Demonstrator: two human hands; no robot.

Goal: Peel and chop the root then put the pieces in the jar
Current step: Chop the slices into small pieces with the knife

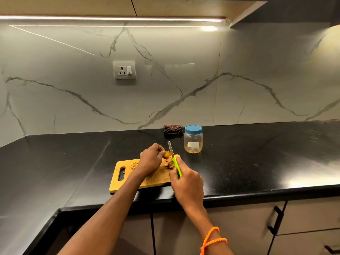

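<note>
Left hand: the left hand (150, 161) was clenched around a piece of the root (167, 154), pinching it at the fingertips above the far right part of the chopping board (145, 178).
Right hand: the right hand (187, 183) gripped the green handle of a knife (174, 161), its blade pointing away from the person and up past the root.
Key relation: the blade lay just to the right of the held root, touching or nearly touching it; the knife's long axis ran near-to-far, and the root sat between the two hands, closer to the left.
Step, as judged: peeling or trimming seemed in hand, with chopping partly done.
Other pieces: a darker chunk (171, 164) lay on the board by the knife handle, and a small heap of cut bits (134, 165) sat left of the left hand.
Jar: the clear jar (193, 139) stood on the black worktop (257, 153) beyond and right of the board, well clear of the hands, its blue lid (193, 129) on; a few pale pieces showed at its bottom.
Behind: a folded dark cloth (173, 129) rested by the wall.
Hard to tell: the left hand hid most of the root, so how much skin remained could not be judged; the exact blade contact was too small to make out.
</note>
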